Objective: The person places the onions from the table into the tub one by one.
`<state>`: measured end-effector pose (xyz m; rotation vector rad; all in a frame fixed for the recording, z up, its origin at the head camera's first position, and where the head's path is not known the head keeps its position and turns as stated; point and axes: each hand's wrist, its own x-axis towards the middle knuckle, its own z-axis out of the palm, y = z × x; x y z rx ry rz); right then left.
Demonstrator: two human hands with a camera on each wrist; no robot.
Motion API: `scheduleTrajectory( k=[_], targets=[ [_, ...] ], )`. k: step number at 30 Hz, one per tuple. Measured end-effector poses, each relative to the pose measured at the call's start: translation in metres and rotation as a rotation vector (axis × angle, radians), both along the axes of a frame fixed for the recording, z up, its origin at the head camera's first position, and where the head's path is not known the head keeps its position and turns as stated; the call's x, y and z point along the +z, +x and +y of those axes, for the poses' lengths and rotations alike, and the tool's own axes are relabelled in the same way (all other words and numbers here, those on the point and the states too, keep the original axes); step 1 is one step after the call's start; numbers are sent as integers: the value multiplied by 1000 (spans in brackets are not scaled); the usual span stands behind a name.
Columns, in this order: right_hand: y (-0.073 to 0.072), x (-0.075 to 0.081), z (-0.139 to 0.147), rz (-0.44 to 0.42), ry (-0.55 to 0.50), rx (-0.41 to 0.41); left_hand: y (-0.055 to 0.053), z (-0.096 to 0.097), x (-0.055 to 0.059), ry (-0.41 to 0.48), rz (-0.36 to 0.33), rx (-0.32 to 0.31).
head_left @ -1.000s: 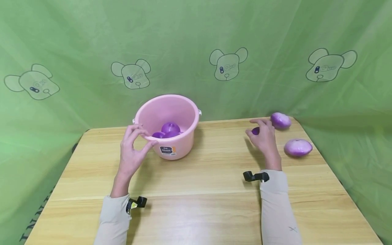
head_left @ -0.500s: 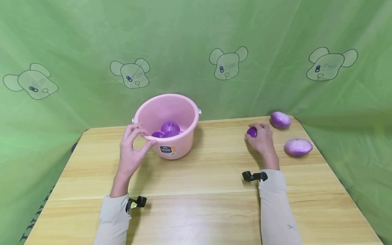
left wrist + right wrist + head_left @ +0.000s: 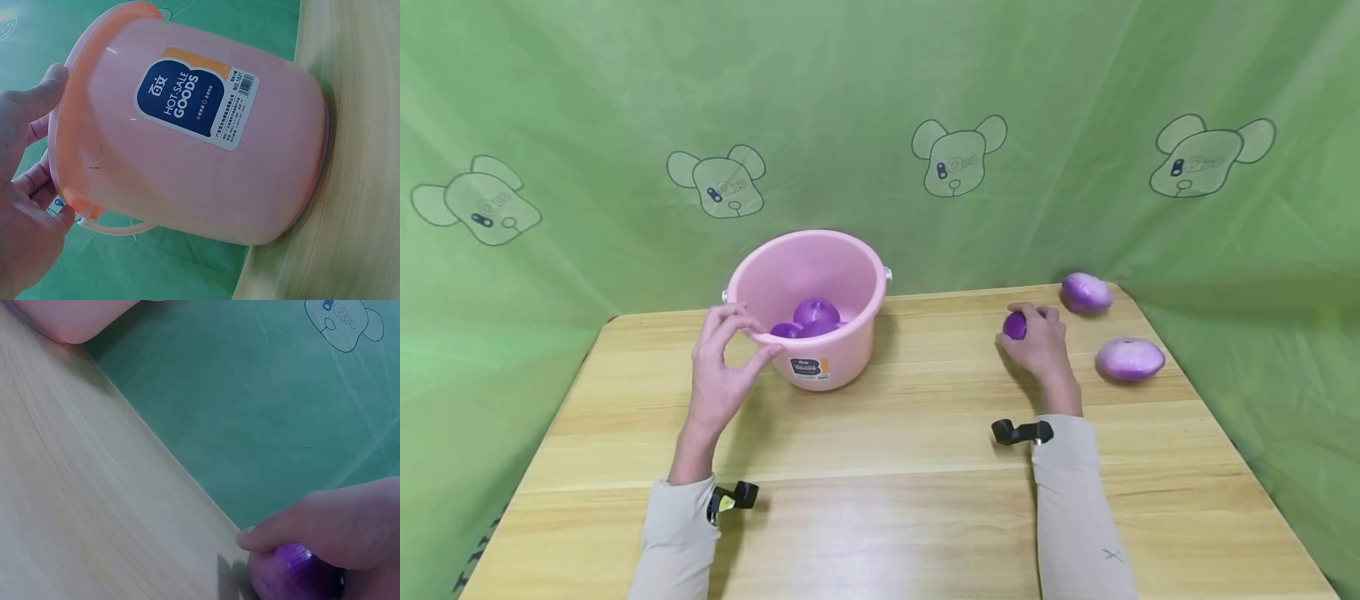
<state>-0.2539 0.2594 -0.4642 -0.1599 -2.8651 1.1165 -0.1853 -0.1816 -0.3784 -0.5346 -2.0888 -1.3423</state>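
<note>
While left hand (image 3: 720, 379) pinches bucket (image 3: 850, 358), right hand (image 3: 1042, 348) grips onion (image 3: 1015, 326)

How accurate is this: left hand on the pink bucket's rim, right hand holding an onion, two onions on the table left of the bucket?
Wrong side: those two onions lie right of the bucket, as the head view shows. The rest holds.

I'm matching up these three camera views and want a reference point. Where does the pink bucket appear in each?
Head: the pink bucket stands just left of centre, the left hand gripping its rim.
Left wrist: the pink bucket fills the middle, its rim toward the left.
Right wrist: part of the pink bucket, cut off, at the top left corner.
Shared landmark: the wooden table, seen in all three views.
</note>
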Motion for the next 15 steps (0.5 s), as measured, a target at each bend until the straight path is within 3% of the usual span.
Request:
scheduleTrajectory(
  k=[15],
  targets=[
    [-1, -3, -1, 54, -29, -38, -2, -1, -5, 6, 8, -3]
  ],
)
